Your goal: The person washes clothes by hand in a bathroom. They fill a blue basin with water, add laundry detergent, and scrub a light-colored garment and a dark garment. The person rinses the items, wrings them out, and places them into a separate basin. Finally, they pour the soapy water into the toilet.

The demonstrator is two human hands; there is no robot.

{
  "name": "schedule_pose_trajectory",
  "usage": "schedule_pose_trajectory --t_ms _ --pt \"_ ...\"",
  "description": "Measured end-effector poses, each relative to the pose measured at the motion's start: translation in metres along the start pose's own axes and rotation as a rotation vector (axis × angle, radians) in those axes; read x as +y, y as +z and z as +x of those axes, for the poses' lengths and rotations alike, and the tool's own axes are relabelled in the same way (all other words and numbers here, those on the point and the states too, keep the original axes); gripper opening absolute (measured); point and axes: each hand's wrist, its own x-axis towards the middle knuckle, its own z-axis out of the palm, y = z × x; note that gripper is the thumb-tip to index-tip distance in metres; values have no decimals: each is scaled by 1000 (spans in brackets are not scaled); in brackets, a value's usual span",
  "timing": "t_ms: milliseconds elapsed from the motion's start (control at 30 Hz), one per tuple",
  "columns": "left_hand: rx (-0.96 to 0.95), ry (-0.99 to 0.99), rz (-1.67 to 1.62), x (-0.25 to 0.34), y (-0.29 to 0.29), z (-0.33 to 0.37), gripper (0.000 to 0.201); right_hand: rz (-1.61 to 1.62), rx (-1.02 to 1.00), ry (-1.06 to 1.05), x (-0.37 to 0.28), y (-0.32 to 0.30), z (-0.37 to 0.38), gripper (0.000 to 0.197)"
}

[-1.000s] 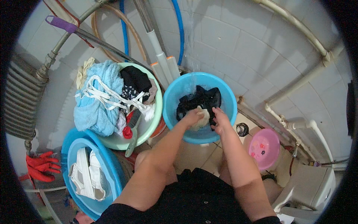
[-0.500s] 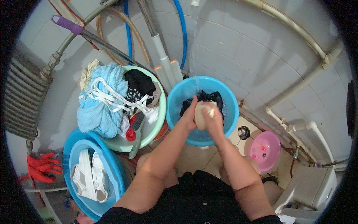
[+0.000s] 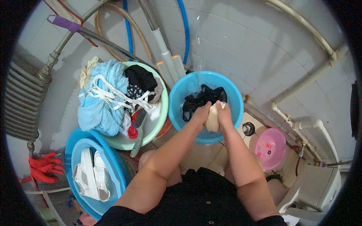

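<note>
A cream cloth item (image 3: 212,121), perhaps a small garment, is bunched between my hands over the blue basin (image 3: 239,98). My left hand (image 3: 202,113) grips its left side and my right hand (image 3: 224,114) its right side, thumbs on top. Dark wet clothing (image 3: 200,99) lies in the basin beyond my hands. A thin stream of water (image 3: 198,49) falls into the basin at its far side. The exact kind of the cream item is hidden by its folds and my fingers.
Left of the basin stands a pale green tub (image 3: 164,107) heaped with a light blue towel (image 3: 100,116), other clothes and a brush (image 3: 138,130). White shoes (image 3: 90,175) lie in stacked blue basins (image 3: 71,150). A pink basin (image 3: 281,145) and floor drain (image 3: 248,129) are at right.
My hands have drawn slightly toward me and now hold the cream item side by side; before, the right hand lay blurred over it. More of the dark clothing shows.
</note>
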Motion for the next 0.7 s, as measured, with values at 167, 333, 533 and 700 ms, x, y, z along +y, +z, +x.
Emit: schedule_pose_trajectory --t_ms 167,333,533,700 --pt "129 31 1149 -85 -52 71 77 212 105 244 -57 -15 -22 65" --pt "-477 159 1375 -101 -17 40 78 254 10 175 -55 -13 -25 60" --pt "108 6 1305 -85 -52 59 74 236 -17 176 -57 -16 -29 56" --pt "-403 264 1437 -86 -33 38 71 266 -36 223 -50 -23 -25 54"
